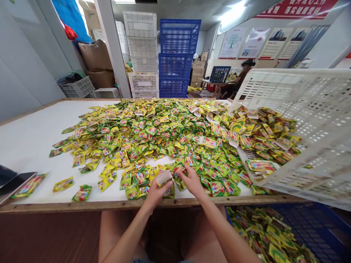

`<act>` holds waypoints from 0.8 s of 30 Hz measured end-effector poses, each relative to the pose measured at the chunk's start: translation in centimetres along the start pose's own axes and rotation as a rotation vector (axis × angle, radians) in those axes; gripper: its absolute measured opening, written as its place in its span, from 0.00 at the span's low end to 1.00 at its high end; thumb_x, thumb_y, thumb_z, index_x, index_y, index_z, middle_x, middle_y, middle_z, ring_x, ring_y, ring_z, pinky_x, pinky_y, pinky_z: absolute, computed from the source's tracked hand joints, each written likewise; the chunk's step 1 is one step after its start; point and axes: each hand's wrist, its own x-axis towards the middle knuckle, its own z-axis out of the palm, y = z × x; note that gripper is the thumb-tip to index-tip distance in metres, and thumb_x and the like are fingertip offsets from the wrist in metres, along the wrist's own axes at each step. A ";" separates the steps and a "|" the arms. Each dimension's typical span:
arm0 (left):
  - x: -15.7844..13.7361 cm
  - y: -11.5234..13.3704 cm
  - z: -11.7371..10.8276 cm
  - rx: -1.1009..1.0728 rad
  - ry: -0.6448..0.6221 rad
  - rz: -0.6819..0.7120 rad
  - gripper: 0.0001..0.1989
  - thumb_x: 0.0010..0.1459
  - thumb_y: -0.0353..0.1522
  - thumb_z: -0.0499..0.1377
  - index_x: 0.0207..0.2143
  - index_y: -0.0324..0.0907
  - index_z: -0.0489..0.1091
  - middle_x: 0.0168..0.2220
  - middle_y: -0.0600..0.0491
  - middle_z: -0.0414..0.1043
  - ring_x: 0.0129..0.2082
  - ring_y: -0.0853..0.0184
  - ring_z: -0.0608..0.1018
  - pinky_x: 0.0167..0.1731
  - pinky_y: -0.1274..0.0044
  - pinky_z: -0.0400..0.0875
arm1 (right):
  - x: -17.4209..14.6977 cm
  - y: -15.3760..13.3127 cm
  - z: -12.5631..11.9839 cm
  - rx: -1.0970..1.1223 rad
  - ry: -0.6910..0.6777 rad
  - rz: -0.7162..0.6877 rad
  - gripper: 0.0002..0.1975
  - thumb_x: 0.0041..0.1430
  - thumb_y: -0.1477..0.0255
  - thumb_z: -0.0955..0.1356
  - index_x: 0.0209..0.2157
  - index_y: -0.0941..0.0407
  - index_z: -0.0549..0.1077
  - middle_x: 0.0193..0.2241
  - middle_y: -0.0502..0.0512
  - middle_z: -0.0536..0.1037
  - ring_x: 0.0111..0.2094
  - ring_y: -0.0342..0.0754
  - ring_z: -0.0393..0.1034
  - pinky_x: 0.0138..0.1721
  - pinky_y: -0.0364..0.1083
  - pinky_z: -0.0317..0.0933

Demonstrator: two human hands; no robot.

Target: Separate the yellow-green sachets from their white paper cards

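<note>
My left hand (155, 194) is closed around a small printed carton (163, 179), its whitish open side facing up, near the table's front edge. Just to the right, my right hand (193, 182) pinches a small green packet (179, 169) with thumb and fingertips, close to the carton's end. Beneath and around both hands lie many green and yellow packets (170, 128), heaped toward the back. A few loose packets (82, 193) rest on the left. My palms hide part of the carton and some packets.
On the white table (35, 120), a tipped white crate (307, 171) holds filled cartons at the right. A phone (19, 186) lies front left. Below right is a blue crate (315, 226) of cartons. Stacked blue crates (178, 65) stand behind; a person (241, 78) sits farther back.
</note>
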 end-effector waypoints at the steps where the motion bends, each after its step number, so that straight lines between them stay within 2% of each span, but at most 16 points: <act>1: 0.1 -0.1 0.0 -0.023 -0.008 -0.029 0.19 0.45 0.38 0.64 0.40 0.40 0.72 0.42 0.47 0.74 0.43 0.58 0.74 0.43 0.71 0.67 | 0.1 -0.5 -0.5 0.015 0.009 0.005 0.24 0.50 0.59 0.66 0.46 0.58 0.69 0.41 0.60 0.75 0.46 0.55 0.66 0.46 0.54 0.60; 4: 0.4 -0.5 0.2 -0.058 -0.022 -0.103 0.17 0.43 0.37 0.65 0.37 0.38 0.72 0.34 0.49 0.76 0.35 0.62 0.76 0.36 0.73 0.69 | 0.4 -2.7 -1.7 0.064 0.012 -0.016 0.22 0.52 0.61 0.66 0.46 0.58 0.68 0.41 0.59 0.74 0.45 0.53 0.66 0.46 0.52 0.60; 6: 0.7 -0.6 0.4 -0.051 -0.028 -0.135 0.16 0.42 0.37 0.65 0.33 0.38 0.71 0.28 0.52 0.74 0.29 0.65 0.75 0.31 0.75 0.69 | 0.5 -4.3 -1.9 0.068 -0.086 -0.102 0.18 0.53 0.64 0.65 0.44 0.57 0.68 0.38 0.57 0.74 0.40 0.50 0.68 0.42 0.48 0.61; 9: 1.3 -0.7 0.7 0.001 -0.088 -0.123 0.13 0.42 0.37 0.65 0.27 0.37 0.70 0.22 0.54 0.71 0.24 0.68 0.73 0.27 0.77 0.67 | 0.6 -6.0 -1.5 -0.047 -0.252 -0.276 0.10 0.54 0.70 0.65 0.39 0.56 0.69 0.34 0.54 0.73 0.36 0.48 0.67 0.38 0.46 0.61; 13: 1.7 -0.6 0.9 0.047 -0.143 -0.087 0.11 0.43 0.36 0.64 0.26 0.37 0.69 0.22 0.54 0.70 0.24 0.68 0.72 0.28 0.77 0.66 | 1.0 -6.8 -1.0 -0.239 -0.316 -0.480 0.09 0.54 0.78 0.64 0.38 0.56 0.68 0.36 0.56 0.70 0.40 0.49 0.63 0.41 0.47 0.59; 18: 1.7 -0.6 0.9 0.086 -0.050 -0.010 0.10 0.40 0.32 0.64 0.27 0.39 0.68 0.26 0.54 0.71 0.29 0.66 0.71 0.32 0.75 0.67 | 1.3 -7.2 -0.5 -0.390 -0.405 -0.664 0.09 0.55 0.81 0.62 0.38 0.57 0.67 0.36 0.57 0.69 0.40 0.48 0.60 0.42 0.46 0.58; 21: 1.6 -0.6 0.9 0.043 -0.049 -0.018 0.08 0.40 0.30 0.63 0.26 0.39 0.68 0.27 0.54 0.71 0.30 0.65 0.72 0.34 0.74 0.67 | 1.3 -7.2 -0.2 -0.502 -0.435 -0.711 0.07 0.55 0.79 0.64 0.36 0.57 0.68 0.35 0.57 0.68 0.39 0.49 0.59 0.41 0.47 0.57; 24: 1.6 -0.5 1.0 -0.029 -0.110 -0.079 0.06 0.41 0.29 0.62 0.24 0.38 0.68 0.24 0.54 0.71 0.27 0.67 0.72 0.32 0.74 0.68 | 1.3 -6.8 -0.5 -0.569 -0.414 -0.690 0.06 0.54 0.75 0.66 0.36 0.57 0.70 0.36 0.57 0.67 0.39 0.50 0.59 0.41 0.48 0.57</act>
